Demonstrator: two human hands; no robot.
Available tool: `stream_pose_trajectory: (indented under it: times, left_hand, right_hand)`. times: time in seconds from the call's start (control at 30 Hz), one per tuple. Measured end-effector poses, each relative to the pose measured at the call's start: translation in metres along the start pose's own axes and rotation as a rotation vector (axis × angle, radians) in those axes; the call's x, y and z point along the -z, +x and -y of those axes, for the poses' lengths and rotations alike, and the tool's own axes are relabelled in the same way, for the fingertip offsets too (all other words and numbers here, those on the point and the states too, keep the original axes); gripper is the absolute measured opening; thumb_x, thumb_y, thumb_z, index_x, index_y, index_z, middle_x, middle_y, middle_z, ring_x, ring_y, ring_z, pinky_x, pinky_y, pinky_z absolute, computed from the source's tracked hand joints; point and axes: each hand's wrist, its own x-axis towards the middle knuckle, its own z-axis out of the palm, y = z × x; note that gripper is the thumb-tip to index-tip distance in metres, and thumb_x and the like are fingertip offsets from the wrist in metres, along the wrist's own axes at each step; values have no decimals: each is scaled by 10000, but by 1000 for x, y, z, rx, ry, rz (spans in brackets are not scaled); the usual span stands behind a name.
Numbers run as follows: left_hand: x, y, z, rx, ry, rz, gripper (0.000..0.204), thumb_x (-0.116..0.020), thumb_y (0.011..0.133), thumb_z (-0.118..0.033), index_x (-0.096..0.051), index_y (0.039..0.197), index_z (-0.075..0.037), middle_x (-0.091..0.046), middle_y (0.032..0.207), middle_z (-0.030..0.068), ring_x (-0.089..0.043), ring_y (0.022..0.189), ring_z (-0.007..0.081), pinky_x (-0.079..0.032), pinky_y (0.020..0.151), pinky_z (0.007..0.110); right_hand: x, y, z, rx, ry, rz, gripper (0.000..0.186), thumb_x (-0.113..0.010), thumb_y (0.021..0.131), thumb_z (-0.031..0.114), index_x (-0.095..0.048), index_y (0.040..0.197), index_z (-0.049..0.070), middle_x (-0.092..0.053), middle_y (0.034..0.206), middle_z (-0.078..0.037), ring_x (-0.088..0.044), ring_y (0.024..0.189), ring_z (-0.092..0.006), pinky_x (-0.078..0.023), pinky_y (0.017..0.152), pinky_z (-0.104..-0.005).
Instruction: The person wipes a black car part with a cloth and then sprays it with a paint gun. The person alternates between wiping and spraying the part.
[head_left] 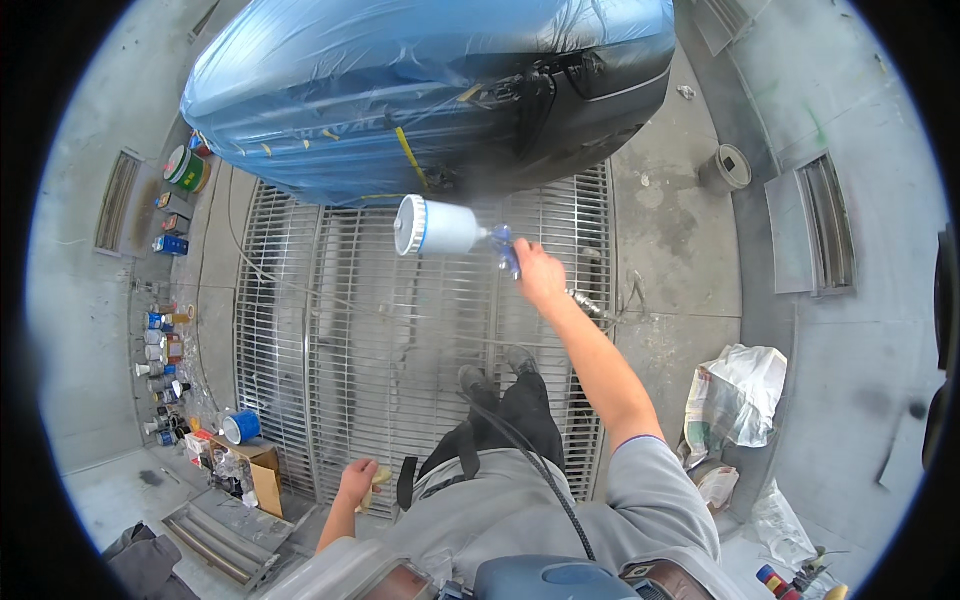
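My right hand (540,275) grips a blue spray gun (505,248) with a white cup (435,226) lying sideways to the left. The gun sits just below a car (420,90) wrapped in blue plastic sheeting, with yellow tape strips on it and an uncovered dark panel (600,95) at its right end. A black hose (530,455) runs from near my waist up along my body. My left hand (358,482) hangs low beside my hip, closed around a small yellowish cloth (380,478).
A metal floor grate (400,340) lies under my feet. Several cans and bottles (165,350) line the left wall, with a cardboard box (262,475) and blue tape roll (241,427) nearby. Crumpled masking paper (735,395) lies at the right; a round can (728,168) stands farther up.
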Motion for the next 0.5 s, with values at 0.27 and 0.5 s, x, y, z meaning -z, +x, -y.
stream_pose_trajectory:
  times: [0.27,0.5]
  left_hand:
    - [-3,6,-26,-70,-43,3,378,-642,1011,-268,-706,1223,39,-757,1006,159,-729,634,237,-596,589,355]
    - [-26,20,-33,-103,-113,-8,370,-637,1012,-268,-709,1216,32,-759,968,154,-722,614,240,-582,585,362]
  right_hand:
    - [46,-14,15,40,688,-137,281,-796,891,254,-728,1088,66,-752,893,-145,-724,830,-289,-544,785,-431]
    - [203,22,-26,-311,1266,-279,238,-772,966,283,-703,976,55,-708,842,-47,-563,568,-85,-459,502,-274]
